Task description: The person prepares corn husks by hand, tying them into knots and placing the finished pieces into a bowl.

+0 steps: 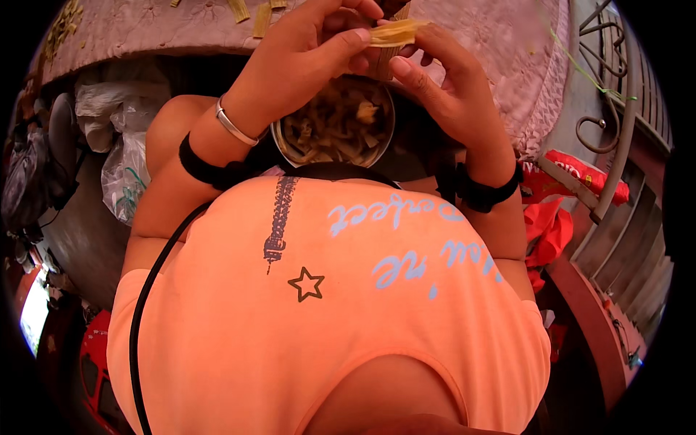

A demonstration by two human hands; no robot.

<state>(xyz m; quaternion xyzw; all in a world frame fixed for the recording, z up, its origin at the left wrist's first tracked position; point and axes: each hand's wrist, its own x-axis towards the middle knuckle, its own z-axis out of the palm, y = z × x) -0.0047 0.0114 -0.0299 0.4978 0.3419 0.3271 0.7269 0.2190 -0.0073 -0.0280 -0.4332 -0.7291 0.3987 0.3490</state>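
A yellow, fibrous dried strip (397, 33) stretches between my two hands near the top of the view. My left hand (312, 51) pinches its left end between thumb and fingers. The other end lies against the index finger of my right hand (454, 81); that thumb is apart from the strip, and whether the fingers grip it is unclear. Behind the strip, a narrow wooden piece (387, 64) stands between the hands, its upper part partly hidden. Below them, a round bowl (392, 117) holds many brownish-yellow strips (331, 130).
A pink quilted cloth (179, 30) covers the surface ahead, with loose strips (262, 20) and a small pile (62, 27) on it. Clear plastic bags (122, 163) hang at left. A curled metal frame (617, 130) and red packaging (582, 174) are at right.
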